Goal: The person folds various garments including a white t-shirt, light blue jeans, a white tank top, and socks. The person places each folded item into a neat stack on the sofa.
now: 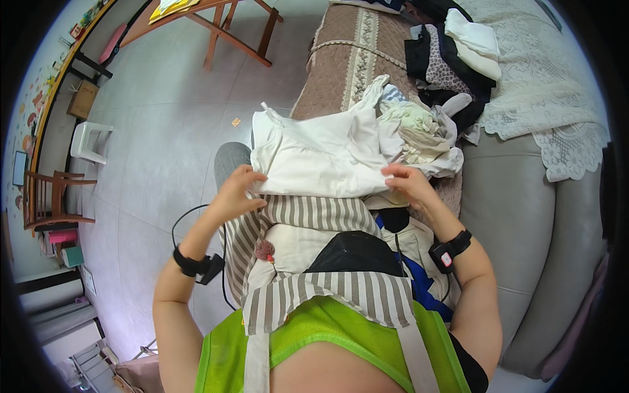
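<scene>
A white sleeveless top (319, 152) lies spread over my lap, its straps pointing away from me and its lower edge towards me. My left hand (238, 194) is at its lower left corner. The fingertips touch the cloth there, while the thumb stands apart below the edge. At the right side, my right hand (410, 184) pinches the top's edge between thumb and fingers. Under the top is a grey-and-white striped apron (319, 212). Touching the top's right side is a heap of crumpled pale clothes (417, 127).
Folded dark and leopard-print clothes (444, 69) lie on the sofa, with folded white items (474, 42) on them. A lace cover (540, 98) drapes over the grey sofa (506, 196). A black cable (179, 216) loops by my left forearm. Left stand a white stool (91, 142) and wooden chair (59, 199).
</scene>
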`<state>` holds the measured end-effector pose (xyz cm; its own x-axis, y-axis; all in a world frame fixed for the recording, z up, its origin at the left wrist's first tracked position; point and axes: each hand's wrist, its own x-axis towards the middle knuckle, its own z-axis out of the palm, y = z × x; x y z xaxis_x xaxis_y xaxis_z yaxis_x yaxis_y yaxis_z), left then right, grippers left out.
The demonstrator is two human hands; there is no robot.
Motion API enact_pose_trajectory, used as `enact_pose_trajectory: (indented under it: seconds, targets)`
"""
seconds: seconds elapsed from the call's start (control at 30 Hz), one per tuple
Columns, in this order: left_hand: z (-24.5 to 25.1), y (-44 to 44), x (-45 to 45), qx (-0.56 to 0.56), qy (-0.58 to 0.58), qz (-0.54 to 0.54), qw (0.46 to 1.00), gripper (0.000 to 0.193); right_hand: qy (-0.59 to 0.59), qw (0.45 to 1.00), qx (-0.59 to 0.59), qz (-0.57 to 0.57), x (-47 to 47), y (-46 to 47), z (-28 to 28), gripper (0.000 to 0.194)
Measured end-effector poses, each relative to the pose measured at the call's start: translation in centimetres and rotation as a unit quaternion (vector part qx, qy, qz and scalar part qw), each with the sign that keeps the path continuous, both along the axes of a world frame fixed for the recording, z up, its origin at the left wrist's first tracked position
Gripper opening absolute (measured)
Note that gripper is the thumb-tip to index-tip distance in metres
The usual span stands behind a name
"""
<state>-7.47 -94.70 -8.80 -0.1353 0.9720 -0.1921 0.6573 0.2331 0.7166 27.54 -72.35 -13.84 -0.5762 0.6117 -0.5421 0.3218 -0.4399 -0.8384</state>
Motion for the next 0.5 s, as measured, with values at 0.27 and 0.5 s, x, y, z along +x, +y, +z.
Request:
enact_pose_trajectory:
  seconds: [0.27,0.5]
  targets:
    - [-6.0,-0.9,2.1,0.177,0.107,0.068,0.976,0.042,-0.079,0.995,0.007,0.058,0.2,-2.6,-0.9,0.032]
    - [-3.2,1.6,-0.5,0.259,0.186,0.093,0.943,0.032,-0.106,0.986,0.046,0.122,-1.2,0.7,5.1,0.045]
